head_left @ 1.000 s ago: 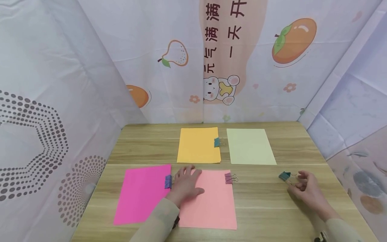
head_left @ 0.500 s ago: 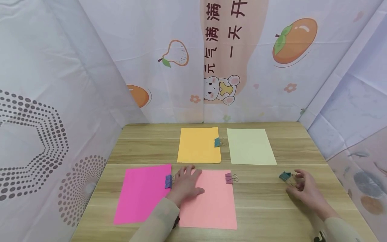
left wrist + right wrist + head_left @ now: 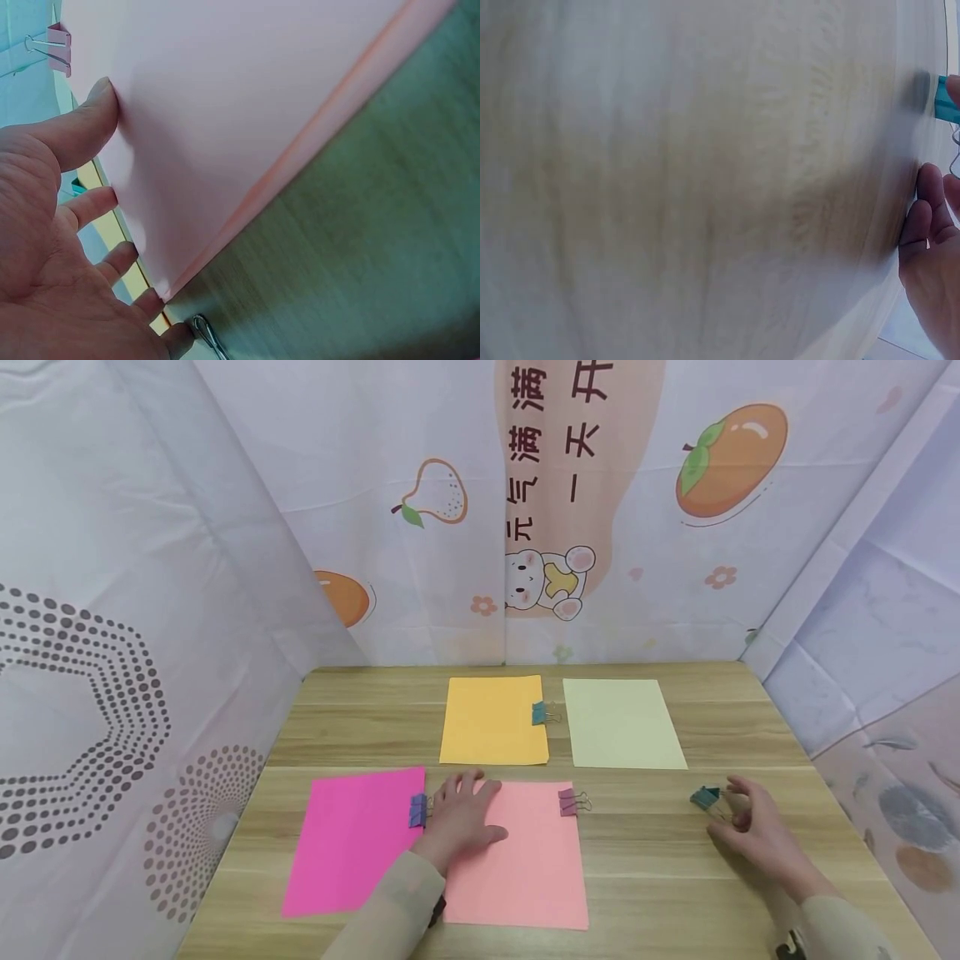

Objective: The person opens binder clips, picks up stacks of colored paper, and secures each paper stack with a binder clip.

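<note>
My left hand (image 3: 461,818) rests with spread fingers on the upper left of a salmon-pink paper stack (image 3: 525,868). In the left wrist view, the thumb lies on the paper (image 3: 217,97) and the other fingertips are at its edge. A mauve binder clip (image 3: 570,802) grips the stack's right side. Farther right, my right hand (image 3: 757,827) pinches a teal binder clip (image 3: 705,797) by its wire handles, thumb below and index finger above. In the right wrist view only part of this clip (image 3: 947,101) shows at the right edge; its exact contact with the fingers is partly hidden.
Left of the salmon stack lies magenta paper (image 3: 352,843) with a purple binder clip (image 3: 417,810). Behind are yellow paper (image 3: 491,722) with a blue-teal binder clip (image 3: 539,713), and pale green paper (image 3: 624,724). Curtains (image 3: 450,593) enclose the wooden table (image 3: 645,877).
My right index finger has moved slightly left, closer in over the teal clip's handles, and the clip has shifted a touch. My left hand has stayed in place.
</note>
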Tool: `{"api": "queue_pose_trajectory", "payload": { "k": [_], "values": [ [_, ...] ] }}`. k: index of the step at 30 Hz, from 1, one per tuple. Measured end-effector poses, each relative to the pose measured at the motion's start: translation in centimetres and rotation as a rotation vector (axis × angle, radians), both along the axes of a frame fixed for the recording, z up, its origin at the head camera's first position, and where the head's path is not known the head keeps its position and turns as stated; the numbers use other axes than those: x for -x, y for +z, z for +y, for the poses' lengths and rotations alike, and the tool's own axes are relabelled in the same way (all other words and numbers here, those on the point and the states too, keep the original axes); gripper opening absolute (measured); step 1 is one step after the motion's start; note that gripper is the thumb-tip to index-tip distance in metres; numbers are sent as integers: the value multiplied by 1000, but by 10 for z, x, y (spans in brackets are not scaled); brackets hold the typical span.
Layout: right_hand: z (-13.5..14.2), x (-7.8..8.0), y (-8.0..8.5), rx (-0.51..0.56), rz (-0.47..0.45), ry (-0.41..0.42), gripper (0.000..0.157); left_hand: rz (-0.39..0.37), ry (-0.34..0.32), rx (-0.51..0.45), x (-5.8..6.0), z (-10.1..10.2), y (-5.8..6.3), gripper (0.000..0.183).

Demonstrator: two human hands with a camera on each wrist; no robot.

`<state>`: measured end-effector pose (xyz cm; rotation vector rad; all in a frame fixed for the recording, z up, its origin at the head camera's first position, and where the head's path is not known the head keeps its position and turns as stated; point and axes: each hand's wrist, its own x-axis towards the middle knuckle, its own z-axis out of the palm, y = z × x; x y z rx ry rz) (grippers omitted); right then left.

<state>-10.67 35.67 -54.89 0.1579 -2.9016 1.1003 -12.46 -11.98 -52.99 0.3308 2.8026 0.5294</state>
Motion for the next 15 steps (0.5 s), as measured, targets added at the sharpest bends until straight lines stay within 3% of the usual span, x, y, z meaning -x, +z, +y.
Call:
{"api": "queue_pose_trajectory", "payload": {
  "k": [5, 15],
  "values": [
    [-1, -1, -2, -10, 22, 1, 80, 0, 0, -4, 0, 0, 0, 72],
    [-1, -3, -4, -2, -30, -25, 76, 2, 5, -34, -1, -1, 1, 72]
  ]
}}
